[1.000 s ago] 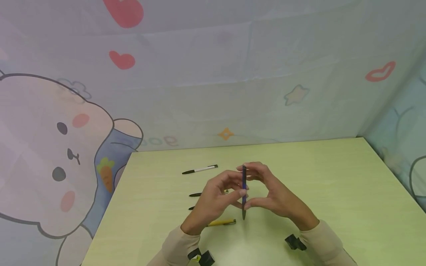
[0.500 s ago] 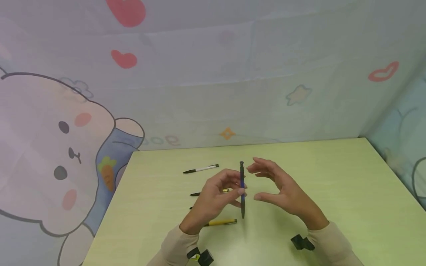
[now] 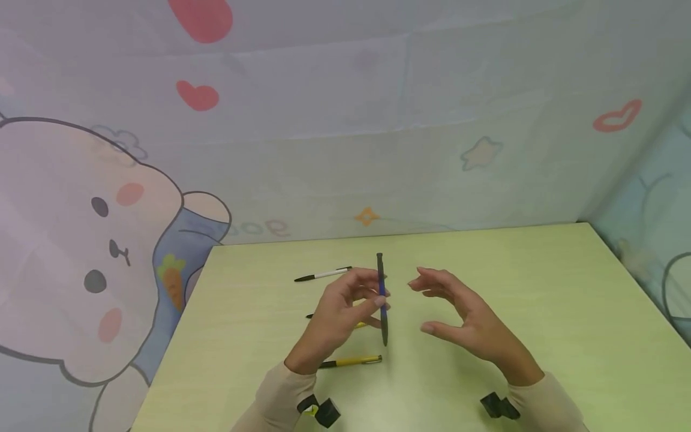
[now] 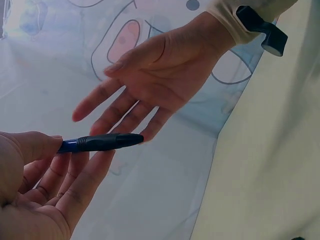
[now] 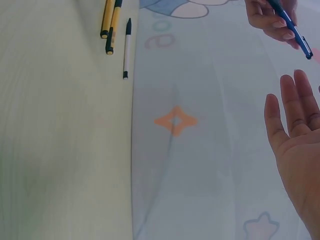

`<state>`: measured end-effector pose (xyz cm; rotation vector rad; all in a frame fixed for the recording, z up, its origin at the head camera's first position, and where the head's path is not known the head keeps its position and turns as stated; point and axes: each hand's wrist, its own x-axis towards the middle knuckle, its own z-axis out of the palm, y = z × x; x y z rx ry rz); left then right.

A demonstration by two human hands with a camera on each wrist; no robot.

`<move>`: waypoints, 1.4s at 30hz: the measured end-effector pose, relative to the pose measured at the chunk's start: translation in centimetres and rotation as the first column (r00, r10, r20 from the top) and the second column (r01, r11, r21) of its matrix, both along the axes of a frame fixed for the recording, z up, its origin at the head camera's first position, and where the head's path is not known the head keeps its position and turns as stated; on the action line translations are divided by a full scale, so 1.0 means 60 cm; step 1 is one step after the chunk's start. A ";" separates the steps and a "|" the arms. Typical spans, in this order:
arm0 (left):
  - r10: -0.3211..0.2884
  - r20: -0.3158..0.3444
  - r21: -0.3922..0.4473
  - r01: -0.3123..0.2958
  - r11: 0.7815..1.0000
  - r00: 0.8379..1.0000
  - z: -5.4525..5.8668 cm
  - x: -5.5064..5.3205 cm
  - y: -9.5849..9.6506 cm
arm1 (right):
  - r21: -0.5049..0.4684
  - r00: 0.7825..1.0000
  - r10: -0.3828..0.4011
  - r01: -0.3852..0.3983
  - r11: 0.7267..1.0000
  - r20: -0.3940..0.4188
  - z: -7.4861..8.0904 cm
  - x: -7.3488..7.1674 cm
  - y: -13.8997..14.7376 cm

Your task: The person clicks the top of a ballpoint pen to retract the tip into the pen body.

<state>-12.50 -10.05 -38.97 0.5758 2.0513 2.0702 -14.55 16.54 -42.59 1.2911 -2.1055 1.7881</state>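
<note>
My left hand (image 3: 345,312) pinches a blue pen with dark ends (image 3: 382,300) between thumb and fingers, holding it lengthwise above the table. In the left wrist view, the blue pen (image 4: 102,143) has its dark tapered tip toward the right hand (image 4: 165,70). To the right of it, my right hand (image 3: 464,318) is held up with nothing in it, thumb and fingers spread apart. The right wrist view shows the blue pen (image 5: 292,27) in the left hand (image 5: 270,20), beyond the right hand's fingertips.
On the pale yellow table (image 3: 486,258) lie a white pen with black ends (image 3: 324,275), a yellow pen (image 3: 353,361) nearer the front, and other yellow pens (image 5: 114,30) partly covered by the left hand in the head view. A printed cloth (image 3: 345,120) hangs behind the table.
My right hand has let go of the blue pen and moved away to the right, its fingers spreading. The left hand has shifted slightly left and away with the pen.
</note>
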 end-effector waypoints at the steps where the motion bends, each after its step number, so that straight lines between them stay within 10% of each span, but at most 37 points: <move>1: 0.010 0.002 -0.006 -0.010 1.000 1.000 0.000 -0.001 -0.003 | 0.002 1.000 -0.003 0.003 1.000 -0.003 0.000 0.001 0.002; 17: 0.058 0.022 0.004 -0.058 0.998 0.998 -0.005 -0.029 -0.033 | -0.008 0.999 -0.027 0.027 1.000 -0.017 -0.006 0.009 0.031; 42: 0.146 -0.090 -0.252 -0.164 0.954 0.985 -0.036 -0.093 -0.103 | -0.046 0.999 -0.023 0.022 0.999 -0.031 0.004 0.028 0.044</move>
